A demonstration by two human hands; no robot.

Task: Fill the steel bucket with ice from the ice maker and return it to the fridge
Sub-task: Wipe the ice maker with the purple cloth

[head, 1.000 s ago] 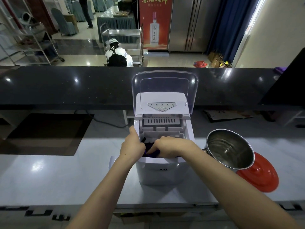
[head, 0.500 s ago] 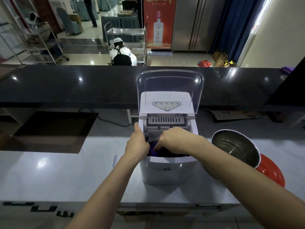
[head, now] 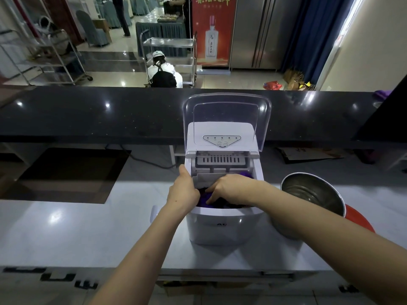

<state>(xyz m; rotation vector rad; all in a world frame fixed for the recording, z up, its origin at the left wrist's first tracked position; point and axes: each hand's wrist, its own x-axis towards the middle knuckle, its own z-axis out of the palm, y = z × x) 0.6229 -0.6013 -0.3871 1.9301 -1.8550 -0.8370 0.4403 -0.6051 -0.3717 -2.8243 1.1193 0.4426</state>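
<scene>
Both hands stay inside ice maker | left hand, right hand curl round purple basket, apparently to lift it | steel bucket waits beside, empty.

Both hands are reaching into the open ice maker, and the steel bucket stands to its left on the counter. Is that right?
Not quite. In the head view the steel bucket stands to the right of the ice maker. The rest holds: left hand and right hand reach into it, lid up.

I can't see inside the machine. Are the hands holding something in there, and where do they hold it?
Both hands, left and right, grasp a dark purple basket inside the ice maker, at its near rim.
</scene>
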